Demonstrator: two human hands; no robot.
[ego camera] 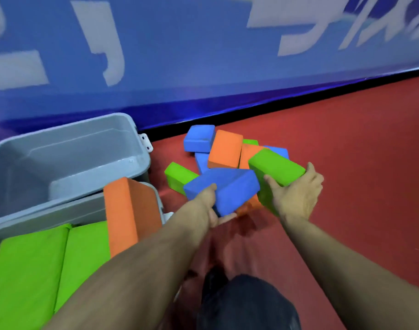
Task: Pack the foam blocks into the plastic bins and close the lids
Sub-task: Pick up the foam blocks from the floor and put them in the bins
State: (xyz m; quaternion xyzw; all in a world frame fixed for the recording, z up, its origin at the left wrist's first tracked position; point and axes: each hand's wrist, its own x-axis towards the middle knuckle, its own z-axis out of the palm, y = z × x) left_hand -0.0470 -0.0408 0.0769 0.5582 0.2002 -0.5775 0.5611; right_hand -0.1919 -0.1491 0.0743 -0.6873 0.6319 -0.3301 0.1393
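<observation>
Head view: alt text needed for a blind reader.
A person's left hand grips a blue foam block and the right hand a green block, above a pile on red floor, beside two grey bins.

Blue, orange and green foam blocks (225, 148) lie on a red floor (346, 151) beside grey bins (60, 148).

Two bare forearms enter from the lower edge, no sleeves reaching into view. Both hands, left hand (209, 206) and right hand (298, 194), uncovered: no gloves, rings, watch or wristband seen. Below, between the arms, a knee (249, 303) in dark blue-black fabric, likely trousers; ahead of it a blurred dark shoe (214, 277).
</observation>
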